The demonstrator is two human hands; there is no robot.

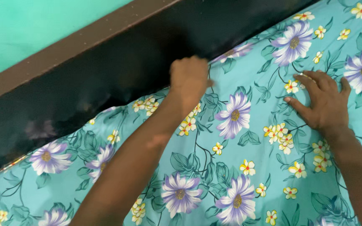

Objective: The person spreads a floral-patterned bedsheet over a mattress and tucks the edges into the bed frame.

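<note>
The bedsheet (248, 138), turquoise with purple daisies, small yellow blossoms and dark green leaves, is spread over the mattress and fills the lower and right part of the view; its upper edge runs along the dark glossy bed board (105, 71), where it dips out of sight into the gap. The left hand (189, 77) is curled into a fist at that edge, knuckles up, pressed down where cloth meets board; the fingertips are hidden beneath the hand, so whether they pinch the fabric cannot be told for certain, though the hand is clenched and touching the sheet. The left forearm crosses the sheet diagonally from the lower left. The right hand (323, 102) lies flat on the sheet, well apart from the left, palm down and fingers spread loosely, pointing toward the board; it grips nothing and merely presses on the fabric. Light creases show in the cloth between the two hands. Above the dark board runs a brown wooden rail (63, 46); beyond it stands a plain green wall (30, 25). A sliver of another patterned cloth (11, 163) shows at the far left under the board's edge.
</note>
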